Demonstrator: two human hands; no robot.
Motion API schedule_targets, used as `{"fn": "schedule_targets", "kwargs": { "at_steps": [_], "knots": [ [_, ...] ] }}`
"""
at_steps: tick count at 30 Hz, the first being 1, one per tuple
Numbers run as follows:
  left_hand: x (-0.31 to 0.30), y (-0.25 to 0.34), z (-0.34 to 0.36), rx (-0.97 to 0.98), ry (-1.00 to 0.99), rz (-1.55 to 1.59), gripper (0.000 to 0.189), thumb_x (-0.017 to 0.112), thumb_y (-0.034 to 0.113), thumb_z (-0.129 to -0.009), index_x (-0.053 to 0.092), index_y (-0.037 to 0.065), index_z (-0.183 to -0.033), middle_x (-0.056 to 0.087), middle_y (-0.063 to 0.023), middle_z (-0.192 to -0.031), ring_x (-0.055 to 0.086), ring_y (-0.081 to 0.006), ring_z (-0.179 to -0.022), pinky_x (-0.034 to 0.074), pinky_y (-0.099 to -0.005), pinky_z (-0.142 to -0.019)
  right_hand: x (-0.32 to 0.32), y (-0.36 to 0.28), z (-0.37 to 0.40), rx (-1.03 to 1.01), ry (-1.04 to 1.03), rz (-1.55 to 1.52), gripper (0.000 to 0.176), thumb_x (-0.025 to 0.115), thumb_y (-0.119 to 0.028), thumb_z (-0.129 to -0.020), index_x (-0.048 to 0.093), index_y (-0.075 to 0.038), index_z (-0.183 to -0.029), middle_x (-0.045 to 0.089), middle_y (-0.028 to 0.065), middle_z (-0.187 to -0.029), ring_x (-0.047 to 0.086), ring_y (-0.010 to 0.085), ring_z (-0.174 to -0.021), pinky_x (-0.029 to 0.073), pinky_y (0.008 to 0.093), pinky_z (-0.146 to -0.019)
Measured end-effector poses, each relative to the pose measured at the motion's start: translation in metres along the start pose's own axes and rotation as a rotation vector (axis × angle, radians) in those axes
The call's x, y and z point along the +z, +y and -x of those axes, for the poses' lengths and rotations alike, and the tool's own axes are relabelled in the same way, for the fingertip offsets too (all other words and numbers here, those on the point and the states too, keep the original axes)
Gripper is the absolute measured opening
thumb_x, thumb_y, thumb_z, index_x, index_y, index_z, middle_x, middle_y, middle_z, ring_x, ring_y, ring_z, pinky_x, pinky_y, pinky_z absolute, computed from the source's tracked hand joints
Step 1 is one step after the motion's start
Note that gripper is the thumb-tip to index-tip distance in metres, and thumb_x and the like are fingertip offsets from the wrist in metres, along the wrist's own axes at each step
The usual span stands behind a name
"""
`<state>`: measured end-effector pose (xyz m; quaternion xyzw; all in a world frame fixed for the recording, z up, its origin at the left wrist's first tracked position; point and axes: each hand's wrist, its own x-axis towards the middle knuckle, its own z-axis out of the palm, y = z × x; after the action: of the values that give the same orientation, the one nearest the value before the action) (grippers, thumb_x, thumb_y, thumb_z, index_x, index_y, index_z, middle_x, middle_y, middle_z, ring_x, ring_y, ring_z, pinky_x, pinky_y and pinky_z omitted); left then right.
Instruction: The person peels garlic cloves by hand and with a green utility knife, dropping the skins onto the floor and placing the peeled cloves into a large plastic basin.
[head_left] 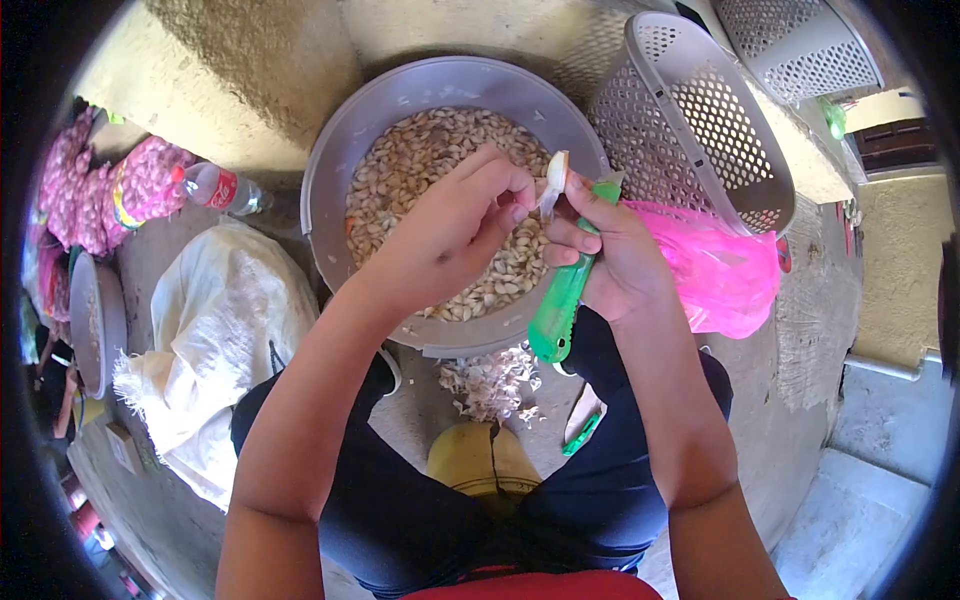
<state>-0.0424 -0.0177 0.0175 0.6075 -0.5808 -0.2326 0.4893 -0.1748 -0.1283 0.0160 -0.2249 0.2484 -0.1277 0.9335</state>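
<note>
Bare arms loomed nearest! I saw the left hand pinched together beside a clove, the right hand gripping clove and knife.

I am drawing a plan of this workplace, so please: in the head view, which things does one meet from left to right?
Small grey basin → white sack → left hand → pale clove → right hand → pink plastic bag.

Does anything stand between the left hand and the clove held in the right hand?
Nothing visible does. The left hand is close beside the clove; the green tool in the right hand is not between them.
</note>
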Motion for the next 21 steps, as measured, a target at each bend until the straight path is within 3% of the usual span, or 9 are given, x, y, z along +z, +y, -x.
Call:
{"fn": "schedule_targets", "kwargs": {
  "at_steps": [4, 7, 13, 16, 21],
  "knots": [
    [-0.007, 0.006, 0.001, -0.259, -0.007, 0.235, 0.01, 0.052, 0.005, -0.081, 0.051, 0.004, -0.091, 0.05, -0.0015, -0.086, 0.045, -0.0096, -0.078, 0.038, -0.0247, -0.067, 0.004, -0.002, 0.002, 0.0, 0.031, 0.166, 0.02, 0.054, -0.016, -0.084, 0.051, -0.005, -0.1, 0.052, -0.0003, -0.076, 0.037, 0.0039, -0.047, 0.035, 0.0205, -0.046],
    [-0.008, -0.002, -0.001, -0.325, 0.159, 0.456, 0.014, 0.054, 0.012, -0.082, 0.056, 0.004, -0.094, 0.053, 0.0002, -0.089, 0.046, -0.0072, -0.081, 0.037, -0.0221, -0.069, 0.011, -0.004, 0.004, -0.013, 0.069, 0.428, 0.021, 0.054, -0.016, -0.084, 0.051, -0.003, -0.1, 0.054, 0.001, -0.075, 0.037, 0.0035, -0.045, 0.035, 0.0199, -0.044],
    [-0.014, -0.005, -0.002, -0.371, 0.048, 0.439, 0.016, 0.059, 0.017, -0.081, 0.062, 0.003, -0.086, 0.057, 0.0001, -0.079, 0.051, -0.0066, -0.075, 0.04, -0.0198, -0.067, 0.018, 0.003, 0.006, -0.086, 0.117, 0.62, 0.022, 0.056, -0.014, -0.083, 0.051, 0.001, -0.098, 0.05, -0.0008, -0.065, 0.038, 0.0031, -0.045, 0.036, 0.0187, -0.043],
    [-0.021, 0.003, -0.003, -0.531, 0.005, 0.374, 0.015, 0.062, 0.015, -0.079, 0.062, 0.002, -0.086, 0.059, -0.0008, -0.077, 0.052, -0.0055, -0.072, 0.041, -0.0192, -0.066, 0.017, 0.004, 0.005, -0.147, 0.129, 0.692, 0.021, 0.056, -0.013, -0.082, 0.052, 0.001, -0.097, 0.048, -0.0014, -0.064, 0.038, 0.0035, -0.045, 0.036, 0.019, -0.043],
    [-0.02, -0.008, 0.0, -0.442, 0.002, 0.37, 0.012, 0.064, 0.01, -0.076, 0.063, 0.002, -0.084, 0.059, -0.0006, -0.077, 0.051, -0.0039, -0.071, 0.04, -0.0181, -0.064, 0.017, 0.005, 0.004, -0.165, 0.145, 0.787, 0.022, 0.056, -0.012, -0.082, 0.052, 0.002, -0.098, 0.048, -0.0022, -0.063, 0.039, 0.0031, -0.046, 0.036, 0.0189, -0.044]
  ]
}}
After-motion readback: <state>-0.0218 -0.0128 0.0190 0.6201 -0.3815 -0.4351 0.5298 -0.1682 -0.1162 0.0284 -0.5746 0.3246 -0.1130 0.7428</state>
